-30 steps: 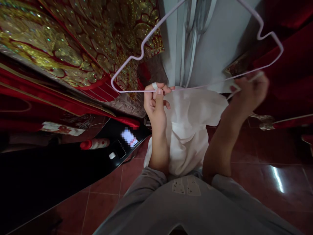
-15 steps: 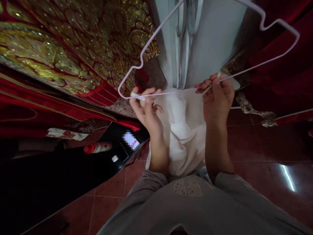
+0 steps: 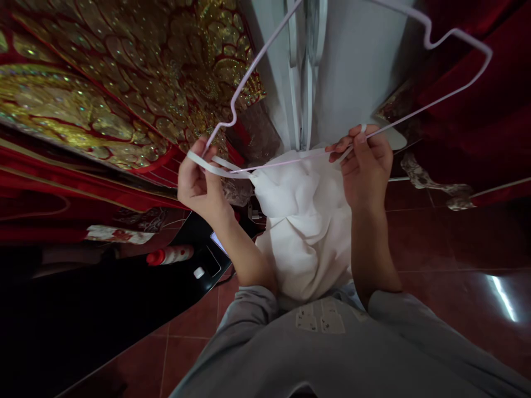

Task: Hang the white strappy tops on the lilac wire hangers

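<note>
A thin pale-pink clothes hanger [image 3: 417, 110] stretches across the upper middle, its hook end out of frame. Below its bar hangs a white garment [image 3: 307, 221] of thin gathered cloth. My left hand [image 3: 203, 179] is closed on a white strap [image 3: 215, 169], drawn out in a loop around the hanger's left end. That end is partly hidden by my fingers. With fingers pinched together, my right hand [image 3: 367, 171] grips the hanger's lower bar on the right, along with another narrow white strap that passes over a finger.
Gold-sequined red garments [image 3: 136, 77] hang at the left, dark red cloth [image 3: 498, 110] at the right. Pale doors with long handles [image 3: 307, 83] stand ahead. A black table [image 3: 124, 298] at lower left holds a red-capped bottle [image 3: 170, 255], a phone and a small white case.
My left hand has moved left and pulled the strap into a wider loop over the hanger's end. The right hand keeps its grip; the hanger has shifted slightly left.
</note>
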Motion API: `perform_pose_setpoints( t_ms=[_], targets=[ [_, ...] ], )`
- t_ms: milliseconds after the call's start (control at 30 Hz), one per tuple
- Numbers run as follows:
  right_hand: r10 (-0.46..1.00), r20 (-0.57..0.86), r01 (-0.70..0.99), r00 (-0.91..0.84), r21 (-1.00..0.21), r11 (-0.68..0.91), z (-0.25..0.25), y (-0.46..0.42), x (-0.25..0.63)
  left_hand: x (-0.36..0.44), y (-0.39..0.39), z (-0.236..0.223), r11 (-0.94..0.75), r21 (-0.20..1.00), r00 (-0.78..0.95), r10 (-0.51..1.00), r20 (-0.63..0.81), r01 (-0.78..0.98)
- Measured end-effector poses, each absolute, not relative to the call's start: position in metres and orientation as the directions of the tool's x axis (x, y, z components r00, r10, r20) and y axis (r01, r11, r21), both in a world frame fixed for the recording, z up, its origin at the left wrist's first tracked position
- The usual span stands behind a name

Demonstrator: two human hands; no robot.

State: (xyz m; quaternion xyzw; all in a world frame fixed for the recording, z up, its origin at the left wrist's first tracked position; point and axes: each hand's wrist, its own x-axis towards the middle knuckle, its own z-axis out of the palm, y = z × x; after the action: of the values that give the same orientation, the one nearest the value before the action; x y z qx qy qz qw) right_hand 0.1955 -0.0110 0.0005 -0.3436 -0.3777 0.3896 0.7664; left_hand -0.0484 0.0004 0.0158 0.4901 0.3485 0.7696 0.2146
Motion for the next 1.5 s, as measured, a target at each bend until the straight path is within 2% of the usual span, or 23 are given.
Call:
perform_pose_setpoints(
  t_ms=[333, 400, 500, 567, 633, 700, 767, 867, 967, 1067, 1167, 1300, 1433, 1500],
  targets=[
    [0.837, 0.309, -0.375, 0.451, -0.785, 0.493, 0.005, -0.01, 0.186, -0.054, 0.009, 0.083, -0.401, 0.913, -0.091, 0.909, 0.407, 0.082],
    [0.841, 0.314, -0.352, 0.44, -0.802, 0.483, 0.004, -0.009, 0.187, -0.052, 0.015, 0.085, -0.389, 0.919, -0.082, 0.916, 0.394, 0.073],
    [0.844, 0.314, -0.329, 0.436, -0.817, 0.474, 0.001, -0.009, 0.191, -0.048, 0.023, 0.077, -0.41, 0.908, -0.174, 0.891, 0.42, 0.092],
    [0.839, 0.325, -0.319, 0.437, -0.816, 0.482, 0.001, -0.009, 0.193, -0.045, 0.025, 0.064, -0.415, 0.91, -0.292, 0.87, 0.398, 0.005],
    [0.837, 0.338, -0.311, 0.43, -0.815, 0.489, 0.001, -0.009, 0.193, -0.041, 0.024, 0.047, -0.392, 0.899, -0.38, 0.875, 0.298, -0.197],
    [0.841, 0.337, -0.306, 0.423, -0.821, 0.483, 0.001, -0.008, 0.192, -0.034, 0.018, 0.028, -0.361, 0.85, -0.394, 0.897, 0.203, -0.384],
    [0.84, 0.323, -0.306, 0.435, -0.825, 0.476, 0.002, -0.008, 0.189, -0.022, 0.011, 0.014, -0.323, 0.813, -0.34, 0.926, 0.165, -0.485],
    [0.831, 0.292, -0.308, 0.473, -0.829, 0.467, 0.006, -0.01, 0.185, 0.0, 0.0, 0.006, -0.334, 0.795, -0.282, 0.935, 0.213, -0.506],
    [0.848, 0.265, -0.302, 0.46, -0.851, 0.43, 0.011, -0.016, 0.185, 0.014, -0.008, 0.012, -0.409, 0.781, -0.301, 0.908, 0.293, -0.472],
    [0.848, 0.241, -0.308, 0.471, -0.856, 0.415, 0.018, -0.02, 0.192, 0.015, -0.01, 0.019, -0.401, 0.833, -0.325, 0.901, 0.286, -0.38],
    [0.763, 0.195, -0.314, 0.616, -0.828, 0.465, 0.027, -0.021, 0.211, 0.011, -0.01, 0.02, -0.378, 0.859, -0.333, 0.905, 0.264, -0.346],
    [0.62, 0.092, -0.283, 0.779, -0.831, 0.479, 0.042, -0.022, 0.253, 0.009, -0.009, 0.017, -0.431, 0.766, -0.273, 0.901, 0.337, -0.477],
    [0.537, -0.099, -0.423, 0.838, -0.738, 0.526, 0.062, -0.022, 0.287, 0.011, -0.008, 0.015, -0.44, 0.737, -0.274, 0.898, 0.345, -0.513],
    [0.543, -0.122, -0.457, 0.831, -0.705, 0.542, 0.071, -0.02, 0.294, 0.011, -0.007, 0.015, -0.424, 0.757, -0.275, 0.905, 0.326, -0.497]
  ],
)
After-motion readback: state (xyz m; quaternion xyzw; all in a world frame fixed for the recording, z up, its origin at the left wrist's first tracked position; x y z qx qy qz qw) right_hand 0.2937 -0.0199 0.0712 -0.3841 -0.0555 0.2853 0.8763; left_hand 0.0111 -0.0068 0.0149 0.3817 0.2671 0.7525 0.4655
